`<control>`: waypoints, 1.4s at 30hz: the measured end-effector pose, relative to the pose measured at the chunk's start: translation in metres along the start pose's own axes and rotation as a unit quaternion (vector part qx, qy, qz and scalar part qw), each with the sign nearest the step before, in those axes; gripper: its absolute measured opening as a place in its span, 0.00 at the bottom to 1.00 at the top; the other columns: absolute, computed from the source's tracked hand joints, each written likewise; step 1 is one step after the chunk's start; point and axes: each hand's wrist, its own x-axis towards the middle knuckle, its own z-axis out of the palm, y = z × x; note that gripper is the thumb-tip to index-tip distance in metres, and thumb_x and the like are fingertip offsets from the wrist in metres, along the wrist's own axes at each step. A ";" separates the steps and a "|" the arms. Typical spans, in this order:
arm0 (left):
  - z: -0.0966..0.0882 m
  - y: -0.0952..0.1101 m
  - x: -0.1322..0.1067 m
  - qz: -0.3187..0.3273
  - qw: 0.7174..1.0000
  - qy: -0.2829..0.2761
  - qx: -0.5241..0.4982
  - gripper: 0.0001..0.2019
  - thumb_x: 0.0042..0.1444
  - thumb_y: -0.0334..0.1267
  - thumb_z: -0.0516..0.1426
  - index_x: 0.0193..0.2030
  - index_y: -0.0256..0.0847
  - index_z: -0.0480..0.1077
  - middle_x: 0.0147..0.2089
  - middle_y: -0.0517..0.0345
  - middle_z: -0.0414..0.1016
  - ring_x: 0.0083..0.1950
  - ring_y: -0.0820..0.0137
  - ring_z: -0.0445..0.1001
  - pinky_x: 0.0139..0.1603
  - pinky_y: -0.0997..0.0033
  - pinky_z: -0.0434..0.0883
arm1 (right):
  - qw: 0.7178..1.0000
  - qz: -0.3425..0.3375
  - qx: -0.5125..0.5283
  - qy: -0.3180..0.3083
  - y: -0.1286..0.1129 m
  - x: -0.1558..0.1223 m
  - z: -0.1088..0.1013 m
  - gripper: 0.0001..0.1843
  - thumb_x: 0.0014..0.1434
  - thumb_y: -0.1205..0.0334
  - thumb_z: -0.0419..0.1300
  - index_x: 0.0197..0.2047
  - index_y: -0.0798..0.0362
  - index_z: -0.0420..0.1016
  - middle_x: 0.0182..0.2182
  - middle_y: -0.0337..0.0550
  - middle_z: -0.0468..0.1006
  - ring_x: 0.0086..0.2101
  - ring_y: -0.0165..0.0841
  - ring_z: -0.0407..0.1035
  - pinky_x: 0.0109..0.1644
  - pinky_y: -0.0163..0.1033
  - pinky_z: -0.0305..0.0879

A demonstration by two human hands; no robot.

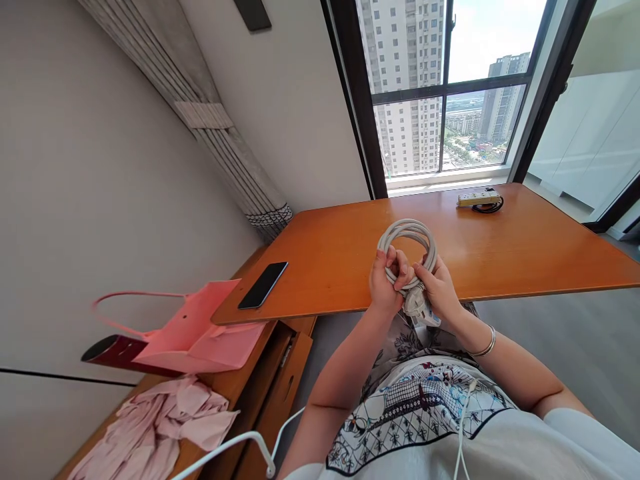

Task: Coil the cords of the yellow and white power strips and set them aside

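Observation:
A white cable (409, 227), wound into several round loops, is held up above the near edge of the wooden table (330, 253). My left hand (387, 280) grips the left side of the coil, its fingers curled round the loops. On the right side, my right hand (440, 287) is closed on the same coil near its lower part. A white plug or socket end (419, 305) hangs below the loops, between the two hands. Its exact kind is partly hidden by my fingers.
A black phone (263, 285) lies at the table's left end. A power strip (479, 199) with a black cord rests by the far edge. To the left, a pink bag (200, 333) and pink cloth (165, 423) lie on a lower wooden cabinet.

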 end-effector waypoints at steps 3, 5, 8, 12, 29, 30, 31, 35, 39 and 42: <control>0.000 -0.001 0.000 0.020 1.000 -0.005 0.012 0.27 0.64 0.52 0.55 0.22 0.40 0.50 0.15 0.68 0.58 0.10 0.84 0.44 0.15 0.79 0.49 | 0.999 -0.020 -0.050 -0.005 0.007 0.003 -0.003 0.18 0.51 0.50 0.64 0.35 0.49 0.61 0.28 0.33 0.66 0.30 0.30 0.61 0.40 0.38 0.63; 0.000 -0.002 0.000 0.032 0.999 0.000 0.031 0.28 0.64 0.53 0.55 0.21 0.40 0.49 0.14 0.68 0.57 0.10 0.83 0.44 0.15 0.78 0.49 | 0.994 -0.033 -0.100 -0.014 0.010 0.007 -0.006 0.17 0.53 0.48 0.62 0.36 0.49 0.61 0.30 0.35 0.68 0.33 0.32 0.63 0.44 0.40 0.64; -0.001 -0.002 0.000 0.046 0.996 0.016 0.074 0.29 0.63 0.56 0.54 0.21 0.41 0.49 0.14 0.68 0.56 0.10 0.82 0.43 0.16 0.76 0.49 | 0.979 -0.039 -0.195 -0.039 0.010 0.013 -0.011 0.16 0.56 0.47 0.59 0.39 0.49 0.63 0.34 0.39 0.70 0.38 0.36 0.65 0.49 0.44 0.64; -0.004 -0.008 -0.001 0.076 0.989 0.028 0.122 0.29 0.61 0.60 0.55 0.20 0.42 0.49 0.14 0.67 0.56 0.11 0.81 0.45 0.17 0.73 0.51 | 0.964 -0.031 -0.251 -0.089 0.009 0.017 -0.017 0.14 0.59 0.48 0.55 0.38 0.48 0.62 0.35 0.40 0.71 0.39 0.36 0.66 0.49 0.44 0.64; -0.050 0.041 0.016 -0.223 0.945 -0.149 0.187 0.29 0.52 0.63 0.62 0.43 0.34 0.75 0.31 0.51 0.78 0.26 0.68 0.75 0.28 0.69 0.70 | 0.660 -0.088 -0.712 -0.226 -0.089 0.014 -0.039 0.15 0.67 0.55 0.46 0.51 0.55 0.62 0.35 0.50 0.79 0.33 0.42 0.72 0.34 0.40 0.53; -0.050 0.041 0.018 -0.242 0.933 -0.165 0.207 0.31 0.49 0.64 0.63 0.43 0.34 0.75 0.31 0.51 0.78 0.25 0.68 0.76 0.27 0.70 0.70 | 0.627 -0.090 -0.734 -0.243 -0.092 0.015 -0.038 0.15 0.68 0.55 0.46 0.51 0.55 0.62 0.35 0.50 0.80 0.32 0.42 0.73 0.33 0.40 0.52; -0.050 0.039 0.020 -0.255 0.924 -0.178 0.223 0.32 0.46 0.65 0.65 0.42 0.35 0.75 0.31 0.52 0.78 0.25 0.69 0.76 0.26 0.71 0.70 | 0.601 -0.092 -0.751 -0.258 -0.095 0.016 -0.038 0.15 0.68 0.55 0.46 0.51 0.55 0.63 0.35 0.50 0.81 0.32 0.42 0.74 0.33 0.40 0.51; -0.049 0.028 0.020 -0.254 0.920 -0.173 0.245 0.31 0.43 0.65 0.67 0.36 0.34 0.73 0.26 0.56 0.74 0.23 0.73 0.72 0.24 0.75 0.68 | 0.545 -0.091 -0.783 -0.286 -0.095 0.023 -0.041 0.15 0.69 0.54 0.48 0.52 0.55 0.63 0.37 0.52 0.81 0.34 0.43 0.75 0.34 0.40 0.53; -0.044 0.014 0.013 -0.214 0.948 -0.114 0.209 0.26 0.54 0.61 0.63 0.28 0.37 0.67 0.14 0.73 0.51 0.14 0.83 0.50 0.20 0.80 0.59 | 0.528 -0.099 -0.793 -0.287 -0.091 0.030 -0.046 0.17 0.68 0.54 0.48 0.53 0.56 0.63 0.36 0.52 0.82 0.35 0.44 0.76 0.33 0.39 0.52; -0.042 0.007 0.009 -0.203 0.956 -0.112 0.182 0.27 0.55 0.61 0.62 0.25 0.38 0.62 0.13 0.75 0.44 0.14 0.83 0.43 0.19 0.81 0.56 | 0.526 -0.112 -0.795 -0.281 -0.090 0.031 -0.049 0.18 0.69 0.53 0.47 0.53 0.57 0.63 0.36 0.52 0.82 0.35 0.44 0.77 0.32 0.39 0.50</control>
